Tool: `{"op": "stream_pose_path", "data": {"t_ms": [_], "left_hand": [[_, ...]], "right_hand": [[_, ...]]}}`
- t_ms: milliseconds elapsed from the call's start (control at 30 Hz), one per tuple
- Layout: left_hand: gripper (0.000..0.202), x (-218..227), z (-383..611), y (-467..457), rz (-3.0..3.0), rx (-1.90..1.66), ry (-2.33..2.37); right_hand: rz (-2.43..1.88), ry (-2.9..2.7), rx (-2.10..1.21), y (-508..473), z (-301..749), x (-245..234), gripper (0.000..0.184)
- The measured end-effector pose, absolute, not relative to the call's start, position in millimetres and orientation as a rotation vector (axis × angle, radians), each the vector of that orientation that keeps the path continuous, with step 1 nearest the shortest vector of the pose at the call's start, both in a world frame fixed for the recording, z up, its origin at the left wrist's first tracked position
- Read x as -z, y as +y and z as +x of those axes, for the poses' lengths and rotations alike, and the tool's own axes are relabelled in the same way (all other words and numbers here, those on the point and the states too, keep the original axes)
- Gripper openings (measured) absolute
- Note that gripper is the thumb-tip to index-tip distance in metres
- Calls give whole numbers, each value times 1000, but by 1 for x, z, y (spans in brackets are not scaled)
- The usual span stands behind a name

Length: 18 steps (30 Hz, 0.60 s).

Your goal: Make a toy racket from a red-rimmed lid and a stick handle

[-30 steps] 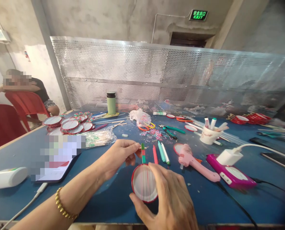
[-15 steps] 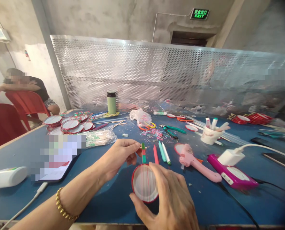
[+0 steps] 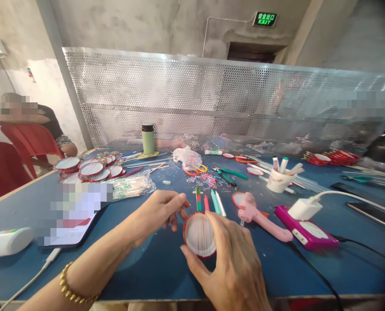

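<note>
My right hand (image 3: 234,255) grips a small banjo-shaped craft piece (image 3: 199,242) by its round red rim, thumb below and fingers along the right side. Thin red strings cross its whitish face, and a short neck striped green and red points away from me. To its left is my left hand (image 3: 166,209), apart from the piece, with loosely bent fingers and nothing visible in them. Just beyond my right fingers lie a coral pen (image 3: 206,202), a teal pen (image 3: 215,201) and a white one (image 3: 222,206).
A pink glue gun (image 3: 265,222) and purple power strip (image 3: 305,231) lie right. Behind are a paper cup of markers (image 3: 279,180), pliers (image 3: 228,176) and scattered clips (image 3: 207,179). Left are a phone (image 3: 79,216), bagged sticks (image 3: 134,185) and piled red-rimmed discs (image 3: 92,169). A person sits far left.
My left fingers have let go of the neck's far end and now hang to its left. In my right hand the piece has shifted slightly away and to the right.
</note>
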<state>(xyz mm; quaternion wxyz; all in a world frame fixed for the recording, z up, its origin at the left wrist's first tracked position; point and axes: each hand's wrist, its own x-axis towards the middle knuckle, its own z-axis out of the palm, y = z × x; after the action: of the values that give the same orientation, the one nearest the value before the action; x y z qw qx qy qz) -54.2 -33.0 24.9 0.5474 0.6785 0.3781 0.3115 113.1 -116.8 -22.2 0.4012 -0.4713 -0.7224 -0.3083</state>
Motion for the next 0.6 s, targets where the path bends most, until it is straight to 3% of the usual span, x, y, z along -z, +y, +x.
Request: {"op": "stream_pose_path", "data": {"t_ms": [167,600], "left_hand": [[46,-15,-54,-51,1725,-540,863],[36,-18,-66,-69,1994,-645,1076]], "right_hand": [[-1249,-1774,774,-117,114,24,49],[-1164,-1807,805,-108,105,30,55]]}}
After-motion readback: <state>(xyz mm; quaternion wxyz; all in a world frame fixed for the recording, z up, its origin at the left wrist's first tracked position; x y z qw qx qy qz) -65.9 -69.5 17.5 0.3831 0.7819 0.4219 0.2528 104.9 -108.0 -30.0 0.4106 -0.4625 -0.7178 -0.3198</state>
